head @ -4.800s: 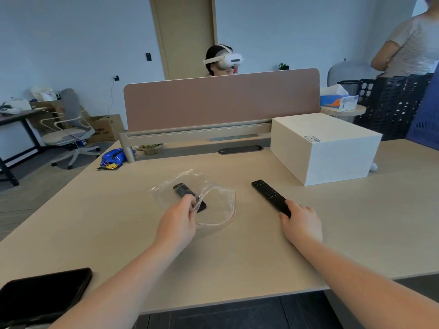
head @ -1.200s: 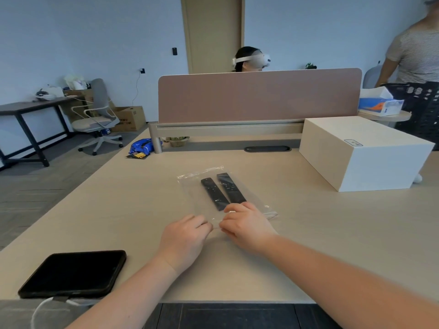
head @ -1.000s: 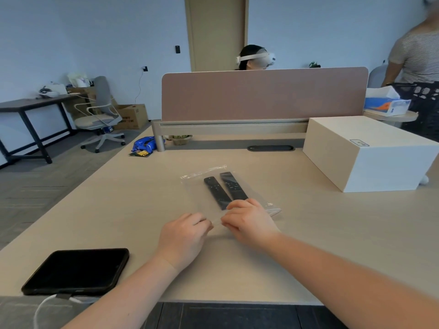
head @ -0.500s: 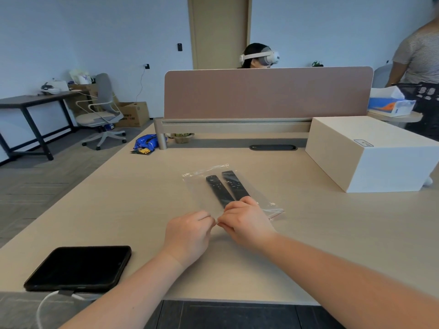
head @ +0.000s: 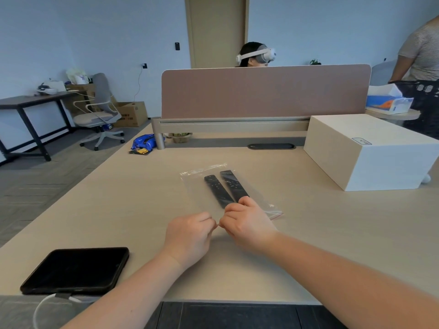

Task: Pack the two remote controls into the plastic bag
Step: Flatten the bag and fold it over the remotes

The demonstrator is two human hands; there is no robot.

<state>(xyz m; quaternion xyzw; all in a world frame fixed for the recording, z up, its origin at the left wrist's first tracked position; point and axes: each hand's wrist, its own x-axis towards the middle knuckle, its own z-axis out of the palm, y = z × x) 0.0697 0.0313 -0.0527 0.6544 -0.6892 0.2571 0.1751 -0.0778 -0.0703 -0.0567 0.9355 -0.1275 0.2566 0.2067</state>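
A clear plastic bag (head: 197, 186) with a red zip strip lies flat on the light wooden desk. Two black remote controls lie side by side inside it, the left remote (head: 217, 189) and the right remote (head: 234, 185), both pointing away from me. My left hand (head: 190, 236) and my right hand (head: 245, 222) meet at the bag's near edge, fingertips pinched together on the plastic. My right hand covers the near ends of the remotes and part of the bag's opening.
A black tablet (head: 76, 269) with a white cable lies at the near left edge. A large white box (head: 370, 150) stands at the right. A brown divider panel (head: 263, 91) crosses the back, a person with a headset behind it. Another person stands far right.
Since several seconds ago the second remote went into the bag beside the first. In the last second my hands drew closer and pinched together at the bag's near edge.
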